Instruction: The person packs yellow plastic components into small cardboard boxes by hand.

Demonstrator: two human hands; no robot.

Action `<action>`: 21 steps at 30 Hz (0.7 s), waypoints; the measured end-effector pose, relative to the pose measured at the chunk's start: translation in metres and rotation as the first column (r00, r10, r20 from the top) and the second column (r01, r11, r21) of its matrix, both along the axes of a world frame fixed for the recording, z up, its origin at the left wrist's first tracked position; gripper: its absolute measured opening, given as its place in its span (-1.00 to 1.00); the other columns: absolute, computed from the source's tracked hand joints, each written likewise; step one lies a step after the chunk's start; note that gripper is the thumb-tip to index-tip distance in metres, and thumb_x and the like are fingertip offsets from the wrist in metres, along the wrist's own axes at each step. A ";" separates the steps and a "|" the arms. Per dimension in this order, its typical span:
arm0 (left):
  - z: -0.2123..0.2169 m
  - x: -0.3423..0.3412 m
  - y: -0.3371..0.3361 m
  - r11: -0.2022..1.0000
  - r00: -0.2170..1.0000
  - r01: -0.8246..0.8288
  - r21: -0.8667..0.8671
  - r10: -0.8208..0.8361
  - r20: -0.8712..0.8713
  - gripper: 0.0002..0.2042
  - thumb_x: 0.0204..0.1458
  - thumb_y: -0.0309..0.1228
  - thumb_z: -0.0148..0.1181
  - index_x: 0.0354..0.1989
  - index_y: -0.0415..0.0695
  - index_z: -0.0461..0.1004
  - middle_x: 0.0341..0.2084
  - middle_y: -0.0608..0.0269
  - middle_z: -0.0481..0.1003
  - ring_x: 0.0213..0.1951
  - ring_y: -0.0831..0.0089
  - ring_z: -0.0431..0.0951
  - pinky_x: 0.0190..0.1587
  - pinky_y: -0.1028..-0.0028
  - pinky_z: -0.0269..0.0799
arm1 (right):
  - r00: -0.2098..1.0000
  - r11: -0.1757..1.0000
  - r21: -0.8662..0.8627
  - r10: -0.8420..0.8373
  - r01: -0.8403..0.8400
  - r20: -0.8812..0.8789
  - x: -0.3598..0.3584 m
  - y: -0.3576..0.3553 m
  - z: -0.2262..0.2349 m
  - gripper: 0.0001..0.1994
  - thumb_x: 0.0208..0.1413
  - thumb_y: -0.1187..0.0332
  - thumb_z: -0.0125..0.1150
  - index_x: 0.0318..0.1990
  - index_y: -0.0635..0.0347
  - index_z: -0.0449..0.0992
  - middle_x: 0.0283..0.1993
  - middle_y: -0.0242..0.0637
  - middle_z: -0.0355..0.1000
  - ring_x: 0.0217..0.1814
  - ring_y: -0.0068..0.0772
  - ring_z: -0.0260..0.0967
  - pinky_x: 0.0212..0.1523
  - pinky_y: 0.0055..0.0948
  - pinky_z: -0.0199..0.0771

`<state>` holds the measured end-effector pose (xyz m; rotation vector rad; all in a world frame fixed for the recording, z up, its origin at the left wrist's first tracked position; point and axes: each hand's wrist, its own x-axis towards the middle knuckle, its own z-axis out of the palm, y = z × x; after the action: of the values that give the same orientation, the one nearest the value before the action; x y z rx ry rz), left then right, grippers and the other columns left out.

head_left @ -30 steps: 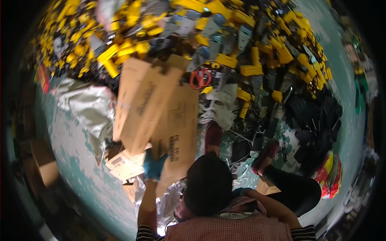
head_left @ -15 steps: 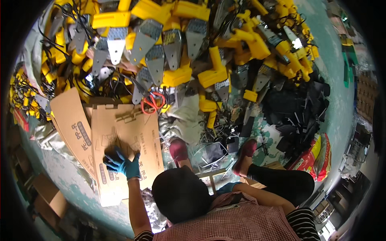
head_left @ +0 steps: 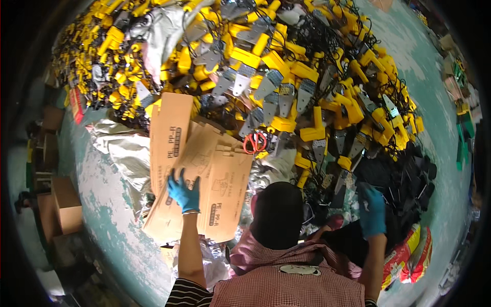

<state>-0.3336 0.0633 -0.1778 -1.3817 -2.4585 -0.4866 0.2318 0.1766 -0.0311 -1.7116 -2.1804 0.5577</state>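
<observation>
My left hand [head_left: 183, 191], in a blue glove, rests palm down on flattened brown cardboard [head_left: 232, 174] with its fingers spread. Another flat cardboard piece [head_left: 162, 128] lies beside and partly beneath, under my fingertips. On the right, my right hand [head_left: 372, 211], also gloved in blue, is raised near a heap of black parts [head_left: 404, 179]. Motion smears its fingers, so I cannot make out whether it holds anything. Red-handled scissors [head_left: 255, 144] lie at the cardboard's far right corner, touching the pile of yellow-handled tools with grey metal plates [head_left: 266, 84].
The tool pile with tangled black cords spreads across the far side. A pale crumpled sack [head_left: 123, 153] lies left of the cardboard. Red and yellow bags [head_left: 409, 256] stand at the near right. Cardboard boxes [head_left: 66, 204] sit at the far left on worn green floor [head_left: 102, 204].
My view has swung left. My right arm has come up from beside the leg and reached out to the right. The upper cardboard has turned, with my left hand still on it.
</observation>
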 end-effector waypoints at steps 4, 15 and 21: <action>0.048 -0.037 0.002 0.974 1.000 -0.025 0.225 0.024 0.007 -0.67 0.06 -0.27 0.32 -0.06 -0.15 0.50 -0.04 -0.03 0.49 -0.02 -0.04 0.47 0.02 0.08 0.38 | 0.969 0.932 0.301 -0.233 0.201 0.077 0.072 -0.036 0.039 -0.64 0.19 0.52 0.13 0.16 0.25 0.47 0.15 -0.08 0.45 0.22 -0.11 0.38 0.26 -0.29 0.33; -0.108 0.126 -0.247 0.583 -0.030 0.761 -0.285 0.470 0.882 -0.62 0.25 -0.18 0.07 0.14 -0.11 0.42 0.03 0.10 0.53 -0.02 0.24 0.58 -0.11 0.25 0.52 | 0.479 0.612 0.027 -0.645 0.790 0.596 0.337 -0.197 -0.032 -0.62 0.38 0.34 -0.07 0.27 0.26 0.39 0.18 -0.17 0.47 0.24 -0.17 0.38 0.28 -0.32 0.31; -0.129 0.182 -0.394 0.676 -0.540 0.171 -0.717 0.673 0.506 -0.49 0.32 0.06 -0.14 0.25 -0.02 0.33 0.15 0.20 0.45 0.04 0.26 0.47 0.10 0.03 0.39 | 0.671 0.710 -0.245 -0.410 0.660 0.618 0.287 -0.025 -0.107 -0.62 0.38 0.33 -0.07 0.27 0.26 0.38 0.18 -0.18 0.46 0.25 -0.17 0.38 0.28 -0.31 0.32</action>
<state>-0.1520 -0.3305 -0.3063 1.1614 -4.3833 -1.3399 0.5188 0.1515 -0.1381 -2.9451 -1.7021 0.4841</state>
